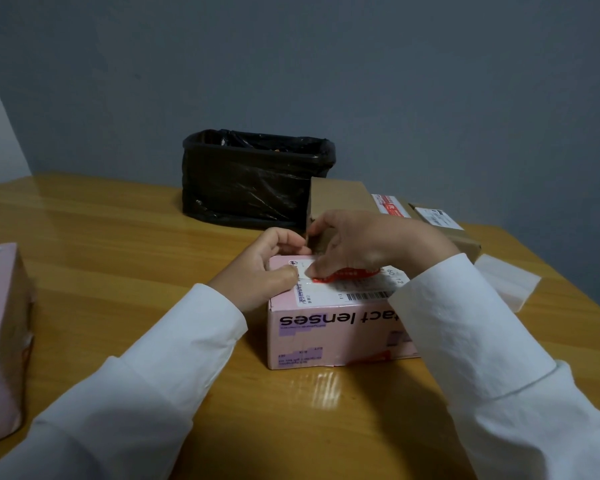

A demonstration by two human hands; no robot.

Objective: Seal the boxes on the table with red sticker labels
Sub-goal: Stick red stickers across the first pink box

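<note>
Dim, flat indoor light here — a soft glare streak on the table [323, 386] in front of the pink box [329, 337], wide-angle bending at the edges, slight softness throughout, faint shadows.

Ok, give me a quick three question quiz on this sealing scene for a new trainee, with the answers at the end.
1. True or false: the red sticker label lies on top of the pink contact lens box.
2. Which stands behind that box, at the far side of the table? A) a black-lined bin B) a kettle C) a lamp
3. What is the right hand doing?

Key
1. True.
2. A, the black-lined bin.
3. Its fingertips press the label down along the box's top seam, while the left hand steadies the box's left end, thumb on top.
</note>
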